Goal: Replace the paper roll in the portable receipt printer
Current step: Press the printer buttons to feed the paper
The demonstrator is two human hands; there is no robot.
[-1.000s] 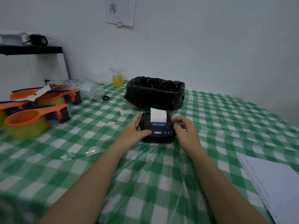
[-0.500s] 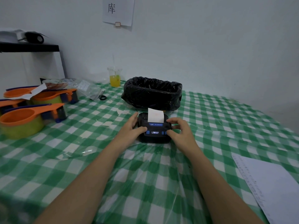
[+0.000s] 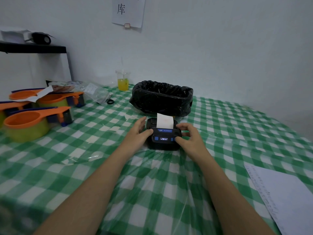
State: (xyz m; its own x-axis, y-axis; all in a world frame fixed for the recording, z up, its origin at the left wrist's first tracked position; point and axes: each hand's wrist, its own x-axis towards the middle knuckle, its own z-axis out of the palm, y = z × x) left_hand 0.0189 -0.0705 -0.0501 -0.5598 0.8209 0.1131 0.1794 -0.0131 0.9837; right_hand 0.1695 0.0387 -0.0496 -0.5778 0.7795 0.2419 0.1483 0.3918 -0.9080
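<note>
A small black receipt printer (image 3: 163, 143) with blue buttons and a lit display sits on the green checked tablecloth (image 3: 101, 167). A strip of white paper (image 3: 165, 120) stands up out of its top slot. My left hand (image 3: 138, 133) grips the printer's left side, thumb on the front edge. My right hand (image 3: 188, 139) holds the right side, with its thumb on the right blue button and the fingers curled over the top corner. The lid looks closed.
A bin lined with a black bag (image 3: 161, 97) stands just behind the printer. Orange-topped tape dispensers (image 3: 28, 122) crowd the left side. A cup of yellow drink (image 3: 123, 82) is at the back. A white sheet (image 3: 284, 195) lies at the right edge.
My right hand has shifted so its thumb rests on the right blue button. My left hand keeps its hold. The printer stays in place; only the head view has moved slightly.
</note>
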